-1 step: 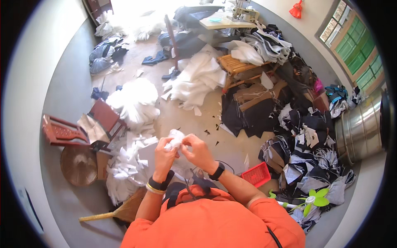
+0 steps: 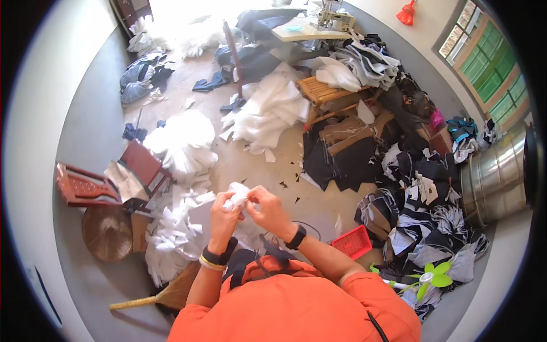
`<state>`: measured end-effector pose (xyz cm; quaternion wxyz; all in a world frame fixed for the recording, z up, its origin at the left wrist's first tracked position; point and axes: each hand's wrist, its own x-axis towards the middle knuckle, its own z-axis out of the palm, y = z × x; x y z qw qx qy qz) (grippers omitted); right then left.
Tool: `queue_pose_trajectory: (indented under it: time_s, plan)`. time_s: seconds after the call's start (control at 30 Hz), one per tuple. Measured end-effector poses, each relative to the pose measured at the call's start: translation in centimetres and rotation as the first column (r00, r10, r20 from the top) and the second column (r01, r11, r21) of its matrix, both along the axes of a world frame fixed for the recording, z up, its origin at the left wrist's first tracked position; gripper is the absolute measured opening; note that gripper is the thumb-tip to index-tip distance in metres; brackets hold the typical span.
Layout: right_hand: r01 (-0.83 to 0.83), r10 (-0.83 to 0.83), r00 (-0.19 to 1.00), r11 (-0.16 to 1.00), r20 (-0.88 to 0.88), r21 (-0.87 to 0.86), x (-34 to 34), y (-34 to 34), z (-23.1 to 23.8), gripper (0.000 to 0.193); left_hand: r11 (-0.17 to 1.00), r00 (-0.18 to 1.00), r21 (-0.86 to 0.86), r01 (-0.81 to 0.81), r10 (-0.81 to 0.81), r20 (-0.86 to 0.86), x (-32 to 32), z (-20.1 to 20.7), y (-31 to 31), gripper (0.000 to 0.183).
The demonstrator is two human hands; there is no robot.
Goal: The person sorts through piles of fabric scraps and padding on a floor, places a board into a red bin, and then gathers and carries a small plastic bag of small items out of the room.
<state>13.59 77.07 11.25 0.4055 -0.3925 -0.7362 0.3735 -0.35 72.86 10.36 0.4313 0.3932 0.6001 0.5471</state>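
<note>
A small crumpled piece of white fabric (image 2: 236,194) is bunched up between my hands, in front of my chest. My left hand (image 2: 224,216) grips it from the left, with the fingers curled around its lower part. From the right, my right hand (image 2: 266,210) pinches its edge between thumb and fingers. The fingertips of both hands nearly meet, and part of the fabric is hidden behind them. Just below and left of my hands lies a pile of white fabric strips (image 2: 174,225).
Stacks of white sheets (image 2: 182,142) lie ahead on the floor. At left are a red-brown chair (image 2: 91,185) and a broom (image 2: 171,290). To my right are a red basket (image 2: 351,241), dark scraps (image 2: 424,219) and a metal drum (image 2: 493,176). A sewing machine (image 2: 335,20) stands far back.
The whole view has shifted slightly. My hands stay together on the white fabric, with its top a little lower and more bunched.
</note>
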Motion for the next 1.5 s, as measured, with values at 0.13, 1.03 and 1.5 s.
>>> queue_pose_trajectory:
  time_s: [0.13,1.03,1.5]
  plan:
    - [-0.069,0.067,0.997,0.994,-0.027,-0.080,-1.8,7.7,-0.1,0.016,1.000,0.999,-0.024,0.015,-0.014,0.034,-2.2,0.7,6.6,0.018]
    - [-0.148,0.023,0.928,0.939,-0.371,-0.312,-24.0,57.4,1.2,0.013,0.998,0.962,0.010,0.067,-0.068,0.264,-24.0,4.6,55.8,0.018]
    - [-0.305,0.271,0.950,0.915,-0.155,-0.263,-32.9,80.9,3.7,0.014,0.997,0.966,-0.062,-0.055,0.069,0.247,-32.7,5.4,76.0,0.016]
